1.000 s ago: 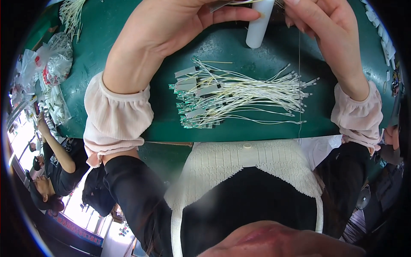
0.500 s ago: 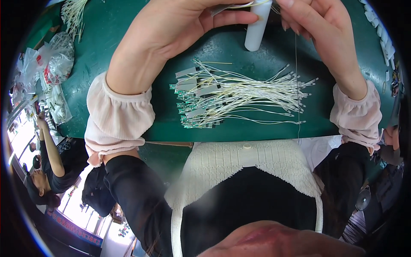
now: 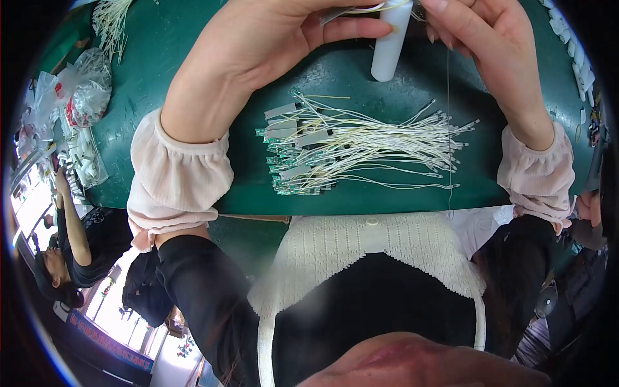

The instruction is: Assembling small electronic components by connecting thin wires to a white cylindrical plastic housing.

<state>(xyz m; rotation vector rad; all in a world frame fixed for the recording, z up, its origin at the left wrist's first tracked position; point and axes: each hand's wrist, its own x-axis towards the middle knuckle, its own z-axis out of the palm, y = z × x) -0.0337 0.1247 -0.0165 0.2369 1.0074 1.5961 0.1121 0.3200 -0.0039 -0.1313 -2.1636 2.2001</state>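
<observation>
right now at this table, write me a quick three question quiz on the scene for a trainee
1. Which end of the wire bundle bears green circuit boards, left or right?
2. True or false: the right hand rests on the wire bundle.
3. The sleeve covers are: a) black, b) pale pink, c) green?

Key: 1. Left. 2. False; it is beyond the bundle, near a white cylinder. 3. b.
</observation>
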